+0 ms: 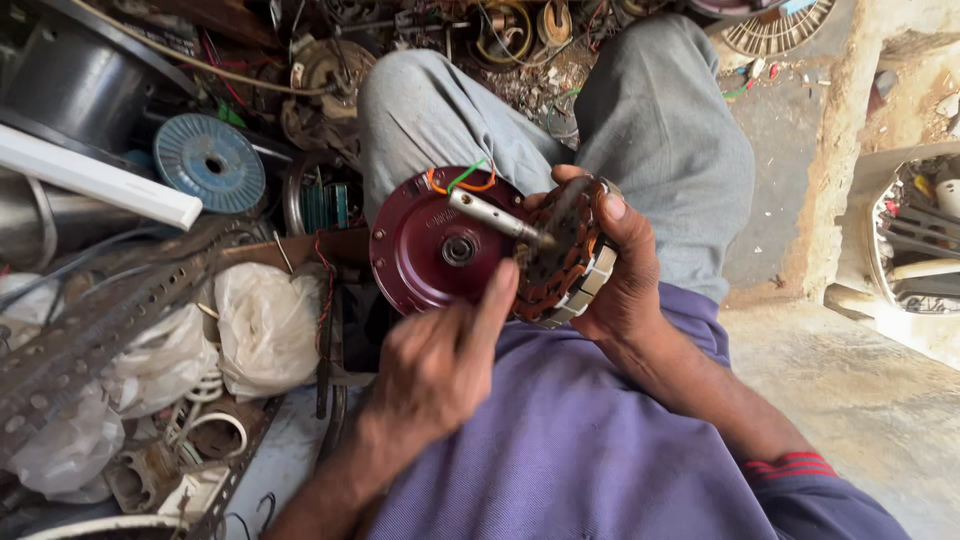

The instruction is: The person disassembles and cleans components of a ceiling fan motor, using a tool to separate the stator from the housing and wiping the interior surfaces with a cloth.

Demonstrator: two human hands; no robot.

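Left of the person's knees the floor is crowded: a blue round wire spool (209, 162), a white flat bar (100, 178), a perforated grey metal strip (100, 320) and crumpled white plastic bags (265, 325) lie touching or overlapping, leaving no open path there; ahead, between the grey-trousered legs (660, 130), tangled wires and metal scraps (520, 60) fill the gap; the dark red round motor cover (430, 245) blocks the lap; to the right, the bare concrete floor (860, 400) lies open up to the rough plaster wall edge (835, 150).
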